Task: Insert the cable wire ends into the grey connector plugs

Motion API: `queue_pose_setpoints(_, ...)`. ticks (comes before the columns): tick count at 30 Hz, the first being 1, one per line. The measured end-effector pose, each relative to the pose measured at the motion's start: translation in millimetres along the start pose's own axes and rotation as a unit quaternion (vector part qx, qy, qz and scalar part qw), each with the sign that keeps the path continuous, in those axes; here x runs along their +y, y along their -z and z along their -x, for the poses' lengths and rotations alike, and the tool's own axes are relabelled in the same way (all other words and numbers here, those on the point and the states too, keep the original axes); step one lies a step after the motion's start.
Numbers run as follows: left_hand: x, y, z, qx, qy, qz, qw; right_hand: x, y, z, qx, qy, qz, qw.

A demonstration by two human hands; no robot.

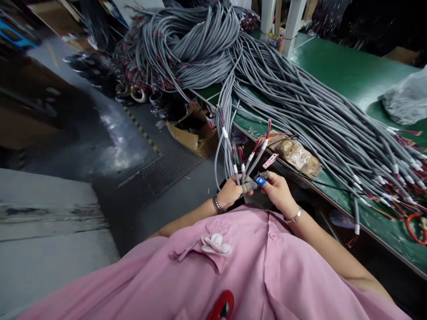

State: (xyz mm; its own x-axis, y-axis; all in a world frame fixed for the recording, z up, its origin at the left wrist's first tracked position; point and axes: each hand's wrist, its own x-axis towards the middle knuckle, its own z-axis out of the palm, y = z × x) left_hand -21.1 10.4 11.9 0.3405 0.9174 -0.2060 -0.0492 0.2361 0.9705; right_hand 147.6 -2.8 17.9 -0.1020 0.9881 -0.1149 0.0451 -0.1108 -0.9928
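Left hand [231,192]: grip clenched on several white-banded grey cables [256,162], wire ends up, just off the near edge of the green worktop [336,66]. Right hand [279,192]: grip pinches a small blue item [260,181] beside them. Brown block [293,153]: lies along that edge. Large cable bundle [300,100]: lies beyond.

Two hands [279,194] counted; four white-banded cable ends [264,145] held, one blue piece [260,181] pinched. By the table's [336,66] near edge, one taped block [295,153] and one orange-red loop [408,227] noted. Grey cables [300,104] too many to be counted.
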Motion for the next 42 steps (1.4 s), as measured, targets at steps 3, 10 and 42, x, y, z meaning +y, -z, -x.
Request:
queue_pose_setpoints(3,-1,-4.6,1,0.061,-0.008,0.020,0.998,4,-1,4,0.021,-0.049,-0.043,0.998)
queue_pose_setpoints(10,-7,-12.7,-5,0.120,-0.009,0.088,0.989,8,-1,13,0.029,-0.060,-0.095,0.993)
queue_pose_setpoints(42,-13,-14.5,-4,0.087,-0.013,0.039,0.995,-2,-12,-1,0.041,-0.048,-0.088,0.994)
